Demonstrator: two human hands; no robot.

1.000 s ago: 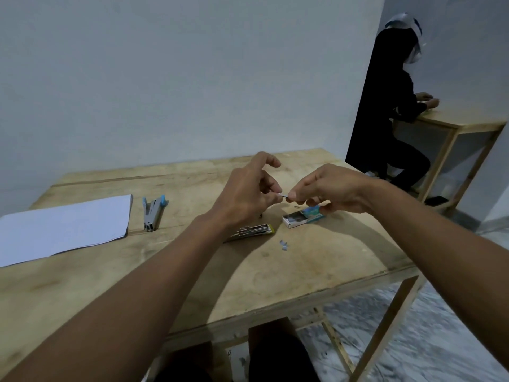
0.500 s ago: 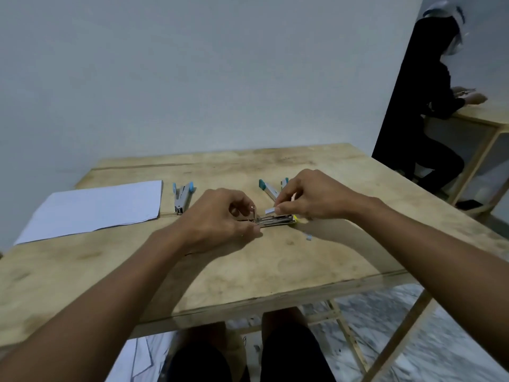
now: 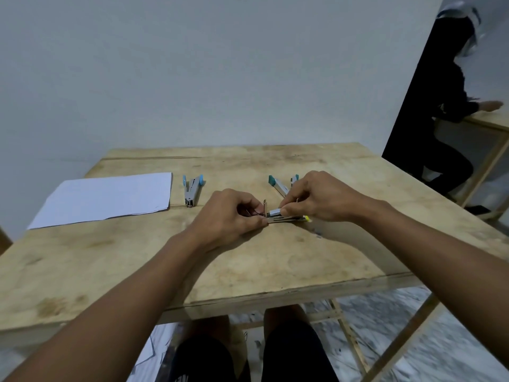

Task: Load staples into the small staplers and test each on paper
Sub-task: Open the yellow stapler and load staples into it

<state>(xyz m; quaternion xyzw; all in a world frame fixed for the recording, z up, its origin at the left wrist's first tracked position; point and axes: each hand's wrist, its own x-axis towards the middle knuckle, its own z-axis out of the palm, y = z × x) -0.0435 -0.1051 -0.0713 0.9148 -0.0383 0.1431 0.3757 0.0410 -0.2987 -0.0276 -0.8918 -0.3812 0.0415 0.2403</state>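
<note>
A small metal stapler with a yellow tip (image 3: pixel 286 218) lies opened on the wooden table (image 3: pixel 275 266). My left hand (image 3: pixel 231 216) grips its left end. My right hand (image 3: pixel 319 197) pinches a short silver strip of staples (image 3: pixel 275 212) and holds it over the stapler's channel. A second stapler, grey with blue ends (image 3: pixel 191 190), lies closed to the left. Behind my right hand lies a staple box with teal ends (image 3: pixel 278 184), partly hidden. A stack of white paper (image 3: pixel 107 198) rests at the left of the table.
A few loose staples (image 3: pixel 318 234) lie right of the stapler. A person in black (image 3: pixel 451 106) sits at another wooden table (image 3: pixel 493 117) at the far right. Papers (image 3: pixel 157 346) lie on the floor under the table.
Both hands came down from the air to the opened stapler on the table. My left hand took hold of its end; my right brought the staples over it. The view turned right.
</note>
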